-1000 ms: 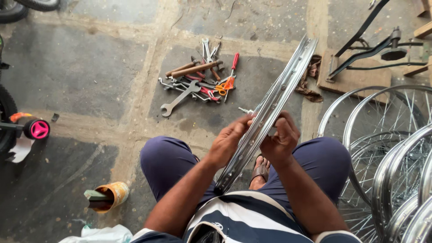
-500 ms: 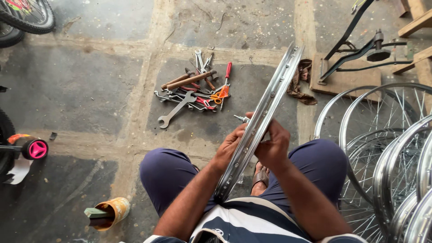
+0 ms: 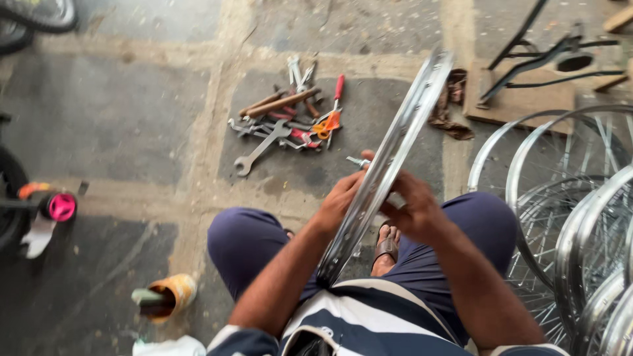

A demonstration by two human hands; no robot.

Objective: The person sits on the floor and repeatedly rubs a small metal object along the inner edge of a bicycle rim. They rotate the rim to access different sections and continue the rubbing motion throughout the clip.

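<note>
Right now I sit low over the grey stone floor [image 3: 132,132] with a shiny, narrow, bare metal wheel rim [image 3: 395,145] standing on edge between my knees, its near end against my striped shirt and its far end tilted up and away towards the upper right. My left hand [image 3: 339,201] is curled on the left side of the rim, fingers wrapped against the metal. My right hand [image 3: 415,211] grips the right side at about the same height, fingers closed on the edge. A small silvery metal part [image 3: 359,161] pokes out just left of the rim by my left fingertips; I cannot tell which fingers hold it.

Beyond the rim, on the floor, lies a heap of hand tools [image 3: 290,118]: open-ended steel spanners, a wooden-handled hammer, a red-handled screwdriver. A crumpled brown rag [image 3: 452,105] lies just right of the rim's far end. To my right leans a stack of spoked silver wheels [image 3: 567,217]. Near my left knee lies an orange tin tipped on its side [image 3: 165,296]. My sandalled foot [image 3: 388,245] shows under the rim.
</note>
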